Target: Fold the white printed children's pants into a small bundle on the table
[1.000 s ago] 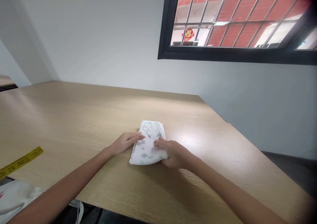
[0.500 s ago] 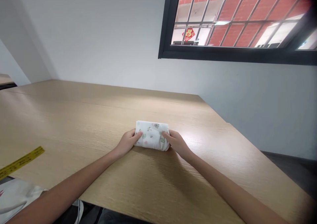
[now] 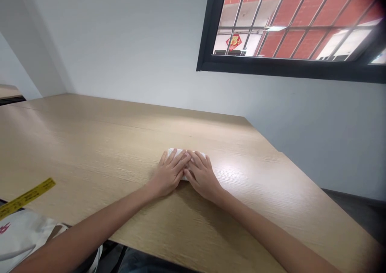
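Observation:
A folded white cloth (image 3: 171, 150) lies flat on the wooden table, mostly hidden under both hands. Only its far edge and a bit of its near edge show. My left hand (image 3: 167, 174) rests palm down over the cloth's left part, fingers stretched and pointing away. Over the right part lies my right hand (image 3: 204, 178), also flat, with its fingers extended. The fingertips of the two hands meet near the cloth's middle.
A yellow strip with dark print (image 3: 28, 196) is on the table (image 3: 105, 152) at the left. Below it, by the near edge, sits a white bag (image 3: 22, 232) with a red mark. A wall and a barred window (image 3: 289, 68) stand behind the table.
Both hands have let go of the cloth's left and right ends and moved inward on top of it. The cloth, earlier held tilted with its printed face showing, now lies flat.

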Motion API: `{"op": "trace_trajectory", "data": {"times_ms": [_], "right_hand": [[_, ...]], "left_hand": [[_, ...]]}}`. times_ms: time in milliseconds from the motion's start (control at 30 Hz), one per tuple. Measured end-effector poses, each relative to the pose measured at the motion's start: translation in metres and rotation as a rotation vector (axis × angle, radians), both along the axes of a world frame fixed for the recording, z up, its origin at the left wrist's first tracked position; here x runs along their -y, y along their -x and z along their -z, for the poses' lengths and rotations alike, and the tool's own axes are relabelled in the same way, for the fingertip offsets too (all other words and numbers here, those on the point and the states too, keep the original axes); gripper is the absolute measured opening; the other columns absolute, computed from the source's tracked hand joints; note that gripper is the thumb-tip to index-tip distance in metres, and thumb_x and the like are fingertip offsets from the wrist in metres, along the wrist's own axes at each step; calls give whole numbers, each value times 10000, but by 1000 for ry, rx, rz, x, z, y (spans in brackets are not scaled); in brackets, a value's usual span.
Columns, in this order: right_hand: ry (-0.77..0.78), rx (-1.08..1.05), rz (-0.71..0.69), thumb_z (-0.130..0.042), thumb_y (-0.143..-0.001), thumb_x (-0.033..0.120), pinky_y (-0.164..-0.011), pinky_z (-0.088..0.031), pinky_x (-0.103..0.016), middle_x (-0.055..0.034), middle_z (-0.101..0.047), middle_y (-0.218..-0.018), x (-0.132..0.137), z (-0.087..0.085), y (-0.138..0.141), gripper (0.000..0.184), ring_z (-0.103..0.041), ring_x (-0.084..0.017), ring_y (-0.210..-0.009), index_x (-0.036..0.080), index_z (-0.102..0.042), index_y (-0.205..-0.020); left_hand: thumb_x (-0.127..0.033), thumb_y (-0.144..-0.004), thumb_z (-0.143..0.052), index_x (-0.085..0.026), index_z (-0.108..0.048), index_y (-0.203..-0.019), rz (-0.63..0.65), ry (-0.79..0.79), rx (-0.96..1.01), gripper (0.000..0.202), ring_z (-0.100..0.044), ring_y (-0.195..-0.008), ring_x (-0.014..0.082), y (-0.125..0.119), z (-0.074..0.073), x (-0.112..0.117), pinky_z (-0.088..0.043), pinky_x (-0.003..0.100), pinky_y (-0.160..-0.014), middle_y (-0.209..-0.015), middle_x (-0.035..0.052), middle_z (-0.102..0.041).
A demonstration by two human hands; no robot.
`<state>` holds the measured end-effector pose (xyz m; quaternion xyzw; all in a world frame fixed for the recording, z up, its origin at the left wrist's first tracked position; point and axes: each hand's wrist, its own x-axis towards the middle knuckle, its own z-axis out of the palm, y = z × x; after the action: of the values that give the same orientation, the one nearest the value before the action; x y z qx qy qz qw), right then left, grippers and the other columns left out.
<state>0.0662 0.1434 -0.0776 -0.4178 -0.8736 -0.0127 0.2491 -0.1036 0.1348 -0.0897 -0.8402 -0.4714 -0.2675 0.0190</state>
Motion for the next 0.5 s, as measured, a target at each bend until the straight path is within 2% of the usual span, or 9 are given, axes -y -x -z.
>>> {"op": "trace_trajectory", "data": {"times_ms": [100, 200, 267, 367, 433, 500], "right_hand": [[116, 55, -7, -262, -916, 392, -1054, -190, -494, -134, -266, -1414, -1, 6, -2, 512, -134, -278, -1317, 121, -296, -1349], [267, -69, 68, -283, -893, 476, -1051, -223, -479, -197, -178, -1430, -1, 10, -17, 645, -106, -279, -1324, 63, -173, -1377], [339, -186, 98, -318, -882, 479, -1038, -237, -498, -201, -218, -1412, 4, 10, -28, 630, -169, -290, -1308, 95, -191, -1365], [410, -404, 41, -416, -855, 413, -985, -334, -470, -147, -376, -1320, 18, 7, -36, 556, -352, -265, -1219, 187, -235, -1329], [447, -516, 3, -516, -790, 338, -921, -404, -432, -132, -419, -1265, 24, 6, -34, 653, -436, -252, -1141, 211, -182, -1337], [461, -564, -11, -567, -698, 235, -877, -431, -411, -138, -412, -1251, 26, 6, -28, 782, -460, -253, -1102, 204, -128, -1344]], "left_hand": [[-416, -915, -228, -284, -188, -1384, -17, 157, -67, 489, -179, -1323, 258, 3, 0, -1, -147, 522, -1045, -1441, 1, -241], [-499, -892, -237, -235, -201, -1384, -64, 269, 2, 560, -215, -1313, 247, 15, 2, 0, -173, 483, -1044, -1442, 51, -234], [-485, -892, -245, -187, -235, -1373, -95, 312, 93, 566, -258, -1294, 237, 24, 4, 0, -171, 447, -1048, -1415, 92, -293], [-431, -882, -301, -152, -335, -1318, -113, 338, 336, 519, -323, -1249, 234, 29, 7, -3, -190, 407, -1040, -1350, 117, -389], [-401, -856, -363, -149, -362, -1291, -107, 351, 528, 503, -352, -1222, 228, 27, 5, -11, -227, 379, -1025, -1325, 117, -411], [-368, -837, -389, -150, -369, -1274, -106, 370, 658, 488, -400, -1177, 217, 20, 2, -22, -294, 348, -980, -1297, 113, -433]]}}
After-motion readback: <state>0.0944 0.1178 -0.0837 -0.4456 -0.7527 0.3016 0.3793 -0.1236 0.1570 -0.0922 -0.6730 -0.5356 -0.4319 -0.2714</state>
